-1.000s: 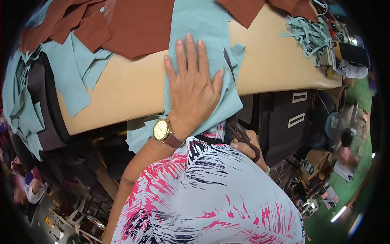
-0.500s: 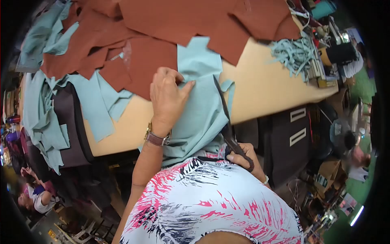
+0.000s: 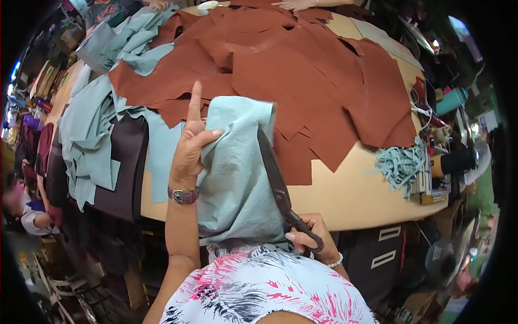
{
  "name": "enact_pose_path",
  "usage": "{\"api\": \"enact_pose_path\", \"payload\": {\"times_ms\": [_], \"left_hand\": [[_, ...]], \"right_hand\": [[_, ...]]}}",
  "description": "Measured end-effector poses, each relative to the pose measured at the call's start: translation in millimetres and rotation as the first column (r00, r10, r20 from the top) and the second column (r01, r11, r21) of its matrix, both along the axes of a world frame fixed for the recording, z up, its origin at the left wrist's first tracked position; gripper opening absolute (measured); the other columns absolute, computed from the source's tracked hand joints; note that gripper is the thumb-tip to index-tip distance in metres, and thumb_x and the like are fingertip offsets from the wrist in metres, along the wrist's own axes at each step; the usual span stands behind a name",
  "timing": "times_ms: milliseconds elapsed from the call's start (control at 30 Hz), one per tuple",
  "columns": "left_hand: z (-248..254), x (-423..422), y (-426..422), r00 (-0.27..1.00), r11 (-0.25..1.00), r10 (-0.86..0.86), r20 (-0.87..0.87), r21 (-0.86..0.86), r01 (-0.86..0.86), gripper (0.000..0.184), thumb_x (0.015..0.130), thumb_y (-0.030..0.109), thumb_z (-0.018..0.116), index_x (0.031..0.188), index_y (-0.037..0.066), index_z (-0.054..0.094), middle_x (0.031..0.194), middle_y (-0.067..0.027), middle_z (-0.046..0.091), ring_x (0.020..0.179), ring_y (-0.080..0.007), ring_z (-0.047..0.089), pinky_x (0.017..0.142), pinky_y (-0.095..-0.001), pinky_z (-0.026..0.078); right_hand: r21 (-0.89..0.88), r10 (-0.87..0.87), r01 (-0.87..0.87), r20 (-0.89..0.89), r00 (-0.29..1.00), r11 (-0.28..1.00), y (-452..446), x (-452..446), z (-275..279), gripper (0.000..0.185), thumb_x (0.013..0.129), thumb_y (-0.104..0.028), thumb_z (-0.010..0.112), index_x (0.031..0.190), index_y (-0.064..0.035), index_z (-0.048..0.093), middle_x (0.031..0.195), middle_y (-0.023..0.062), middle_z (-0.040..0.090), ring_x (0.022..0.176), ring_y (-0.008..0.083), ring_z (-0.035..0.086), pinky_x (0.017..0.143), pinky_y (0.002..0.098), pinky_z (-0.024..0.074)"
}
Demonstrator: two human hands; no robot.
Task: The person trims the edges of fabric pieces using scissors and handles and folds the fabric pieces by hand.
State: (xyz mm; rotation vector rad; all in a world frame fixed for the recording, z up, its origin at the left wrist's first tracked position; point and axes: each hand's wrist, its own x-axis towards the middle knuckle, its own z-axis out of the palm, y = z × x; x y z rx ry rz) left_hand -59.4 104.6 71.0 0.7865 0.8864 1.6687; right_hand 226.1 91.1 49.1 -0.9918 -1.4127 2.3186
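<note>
My left hand grips the left edge of a light blue leather piece, thumb on top and index finger pointing up. The piece hangs raised in front of me, its lower end bunched against my printed top. Large dark scissors are in my right hand, close to my body. Their blades point up along the right edge of the leather; whether they bite into it I cannot tell. Some fingers of my right hand are hidden behind the handles.
Brown leather covers much of the table. More light blue leather drapes over the left side. Thin blue strips lie in a pile at right. Another person's hand rests at the far edge.
The blue leather has come up off the table in my left hand, whose index finger is now extended. The scissors have moved slightly left with it. My view has tilted to show more table.
</note>
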Motion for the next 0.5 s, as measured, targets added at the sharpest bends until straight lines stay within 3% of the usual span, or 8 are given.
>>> {"api": "enact_pose_path", "payload": {"times_ms": [67,100,200,233,367,467,500], "left_hand": [[-1.5,-6.5,-1.1,0.993,0.996,0.019,-0.118,-0.081,-0.028,0.063,0.073,-0.003,0.051,0.133,0.000,0.034,0.119,-0.0106,0.054,0.107,-0.0161,0.052,0.089,-0.0276,0.043],[-3.1,-10.8,0.5,0.963,0.998,-0.036,-0.266,-0.065,0.019,0.053,0.075,0.001,0.056,0.126,-0.001,0.045,0.124,-0.0113,0.050,0.107,-0.0135,0.051,0.087,-0.0264,0.043],[-0.9,6.7,3.6,0.861,0.995,0.060,-0.504,-0.044,-0.095,0.056,0.075,0.001,0.058,0.129,-0.001,0.041,0.127,-0.0116,0.047,0.104,-0.0129,0.053,0.087,-0.0241,0.042],[1.5,17.1,3.5,0.927,0.985,0.109,-0.358,-0.086,-0.149,0.056,0.074,0.005,0.067,0.125,-0.001,0.044,0.119,-0.0082,0.052,0.103,-0.0104,0.051,0.084,-0.0230,0.045],[-4.1,31.9,7.8,0.979,0.988,0.150,-0.138,-0.023,-0.155,0.054,0.073,-0.002,0.064,0.123,0.000,0.047,0.108,-0.0069,0.056,0.093,-0.0110,0.056,0.082,-0.0228,0.046],[-12.6,20.4,3.9,0.987,0.985,-0.030,0.157,-0.164,0.056,0.048,0.074,-0.003,0.063,0.120,-0.001,0.050,0.105,-0.0072,0.059,0.089,-0.0117,0.059,0.079,-0.0233,0.048],[-15.6,19.3,4.2,0.982,0.984,-0.036,0.186,-0.167,0.068,0.047,0.074,-0.003,0.062,0.119,-0.002,0.050,0.104,-0.0078,0.059,0.088,-0.0121,0.059,0.079,-0.0235,0.048]], "right_hand": [[0.000,-0.002,0.002,0.012,1.000,1.000,-0.1,-0.9,-2.6,0.024,0.075,-0.011,0.064,0.057,-0.0062,0.049,0.047,-0.0012,0.048,0.041,0.0031,0.040,0.040,0.0192,0.0266],[-0.010,-0.006,0.007,0.017,1.000,1.000,-0.9,-2.0,-2.6,0.023,0.076,-0.011,0.064,0.058,-0.0060,0.050,0.046,-0.0015,0.048,0.041,0.0032,0.039,0.040,0.0192,0.0264],[-0.047,-0.026,0.026,0.004,1.000,0.999,-4.3,-5.8,-4.0,0.023,0.076,-0.011,0.064,0.059,-0.0056,0.051,0.047,-0.0015,0.048,0.042,0.0034,0.040,0.042,0.0193,0.0275],[-0.044,-0.030,0.030,0.004,1.000,0.999,-5.1,-6.8,-4.4,0.023,0.077,-0.011,0.064,0.059,-0.0055,0.051,0.047,-0.0014,0.048,0.042,0.0035,0.040,0.043,0.0193,0.0280],[-0.058,-0.050,0.051,0.006,0.999,0.997,-6.2,-9.1,-3.1,0.022,0.077,-0.010,0.064,0.059,-0.0049,0.051,0.047,-0.0010,0.048,0.044,0.0040,0.041,0.045,0.0197,0.0297],[-0.073,-0.041,0.041,0.003,0.999,0.996,-6.8,-8.1,-4.4,0.021,0.077,-0.010,0.063,0.060,-0.0045,0.052,0.047,-0.0007,0.048,0.044,0.0043,0.042,0.045,0.0199,0.0301],[-0.077,-0.032,0.032,0.000,0.999,0.996,-7.4,-7.8,-5.0,0.021,0.077,-0.010,0.063,0.060,-0.0044,0.052,0.047,-0.0007,0.048,0.044,0.0044,0.042,0.045,0.0199,0.0302]]}}
